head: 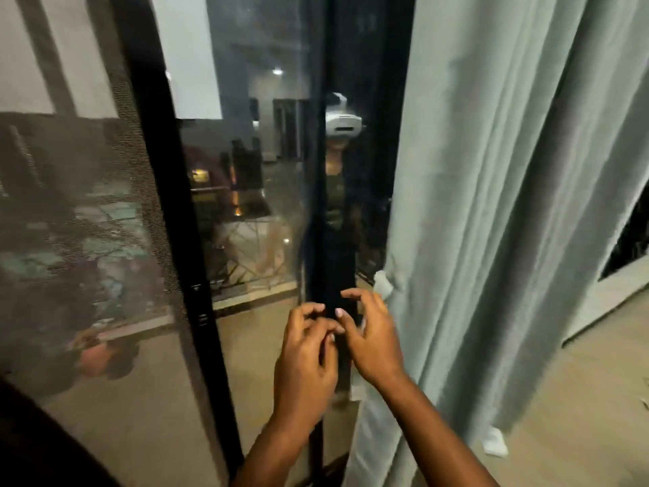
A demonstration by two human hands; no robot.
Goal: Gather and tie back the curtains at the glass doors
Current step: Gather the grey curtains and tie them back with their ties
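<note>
Pale grey-green pleated fabric curtain point(498, 212): hanging in long vertical folds on the right side of the scene, gathered into a bundle just right of the black metal door frame post point(332, 268), reaching down toward the beige tiled floor point(569, 409). Small white tab point(383, 285) at the curtain's left edge, level with the hands; whether a tie-back or a label, cannot tell.

Right hand point(374, 340): raised near the curtain's left edge, fingers point(354, 294) spread and loosely bent, thumb toward the post, nothing clearly held. Touching the curtain or just beside it, cannot tell. Left hand point(305, 360): just left of the right hand, in front of the post, fingers point(318, 323) curled inward with tips close to the right thumb; possibly pinching something thin and dark, too blurred to tell. Both bare forearms rising from the near bottom edge.

Dark glass sliding door pane point(246, 170): left of the post, showing reflected room lights and, beside the post, a reflection of a person wearing a white head-mounted device point(342, 123). Farther left, a second black frame bar point(168, 205) slanting down, and beyond it a dark mesh screen panel point(77, 223) with blurred shapes behind it. Small white scrap point(495, 446) lying on the floor near the curtain's foot. Dark opening point(628, 240) at the far right edge past the curtain.
</note>
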